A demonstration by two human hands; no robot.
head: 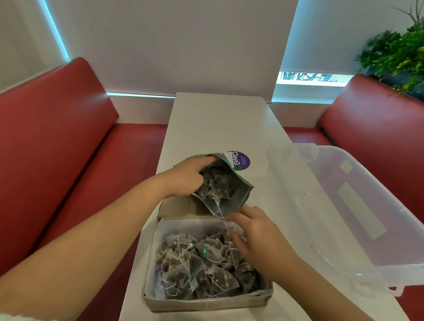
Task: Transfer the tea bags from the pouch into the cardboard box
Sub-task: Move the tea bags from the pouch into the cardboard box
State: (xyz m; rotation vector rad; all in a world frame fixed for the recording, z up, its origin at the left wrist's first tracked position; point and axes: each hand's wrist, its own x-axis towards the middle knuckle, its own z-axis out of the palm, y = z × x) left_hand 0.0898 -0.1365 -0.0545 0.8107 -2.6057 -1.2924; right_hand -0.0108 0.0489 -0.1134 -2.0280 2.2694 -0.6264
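Observation:
My left hand grips the green pouch by its upper rim and tilts its open mouth down toward the cardboard box. Several pyramid tea bags show inside the pouch, with strings trailing out. The box, lined with white paper, sits near the table's front and holds several tea bags. My right hand reaches over the box's far right corner, just under the pouch mouth, its fingers curled among the bags and strings; whether it holds one is unclear.
A large clear plastic bin lies on the white table to the right, overhanging its edge. A round purple sticker is behind the pouch. Red bench seats flank the table; a green plant stands far right.

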